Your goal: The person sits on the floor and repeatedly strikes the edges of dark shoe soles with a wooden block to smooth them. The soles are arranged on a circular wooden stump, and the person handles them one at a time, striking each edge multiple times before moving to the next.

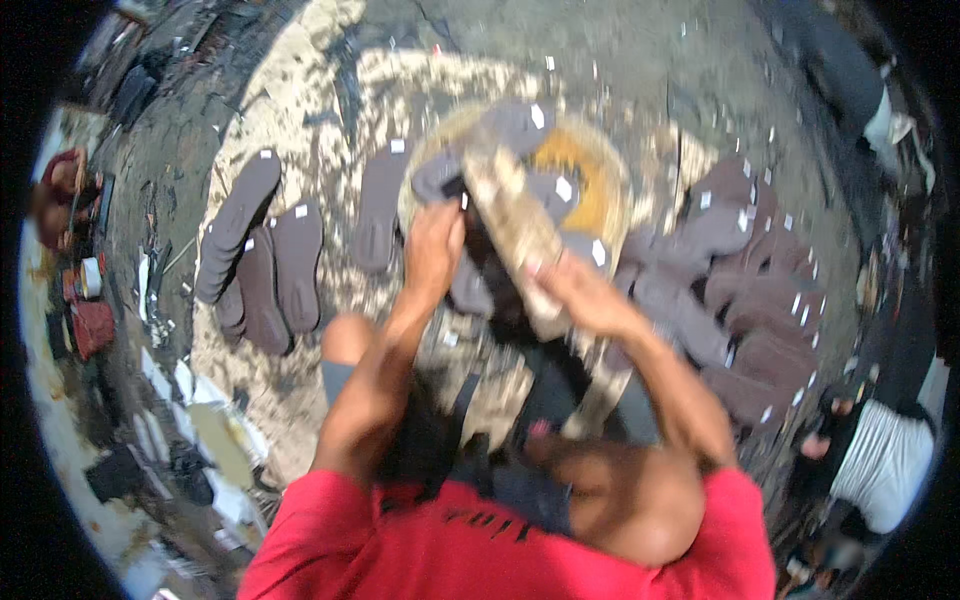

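Observation:
My left hand [433, 250] is closed at the labelled end of a dark brown shoe insole [472, 285], which is partly hidden behind my hand and a board. In my right hand [590, 295] is a long, pale, stained board [515, 215], gripped near its lower end and blurred by motion. The board slants up to the left over a round yellowish tub or stool top [615, 150]. More insoles with small white labels lie on that round top, including an insole [520, 125] at its far edge.
Several insoles [262, 290] lie on the stained sheet [270, 385] at left, with a single insole [380, 205] closer in. A large heap of insoles [755, 300] spreads at right. Scraps [220, 440] litter the lower left. Other people's limbs [850, 90] show at the right edge.

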`<action>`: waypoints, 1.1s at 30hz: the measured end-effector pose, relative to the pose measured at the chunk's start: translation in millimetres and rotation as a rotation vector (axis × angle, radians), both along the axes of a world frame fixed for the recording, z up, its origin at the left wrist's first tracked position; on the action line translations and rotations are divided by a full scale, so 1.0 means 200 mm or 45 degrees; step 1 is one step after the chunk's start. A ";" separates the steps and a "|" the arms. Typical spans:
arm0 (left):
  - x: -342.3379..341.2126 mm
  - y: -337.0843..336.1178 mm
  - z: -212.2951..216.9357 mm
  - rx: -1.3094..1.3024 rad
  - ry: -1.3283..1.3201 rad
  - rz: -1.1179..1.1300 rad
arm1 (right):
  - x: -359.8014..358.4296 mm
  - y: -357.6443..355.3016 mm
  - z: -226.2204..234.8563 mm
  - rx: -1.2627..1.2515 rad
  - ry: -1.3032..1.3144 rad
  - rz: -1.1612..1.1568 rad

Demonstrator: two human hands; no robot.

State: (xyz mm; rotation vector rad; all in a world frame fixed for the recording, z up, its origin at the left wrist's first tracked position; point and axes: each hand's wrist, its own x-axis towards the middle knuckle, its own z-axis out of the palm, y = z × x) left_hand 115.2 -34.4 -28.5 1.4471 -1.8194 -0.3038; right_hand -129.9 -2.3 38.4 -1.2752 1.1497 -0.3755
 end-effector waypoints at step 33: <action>-0.14 0.11 0.17 0.387 1.165 0.352 | -0.17 0.29 -0.19 0.072 -0.061 -0.142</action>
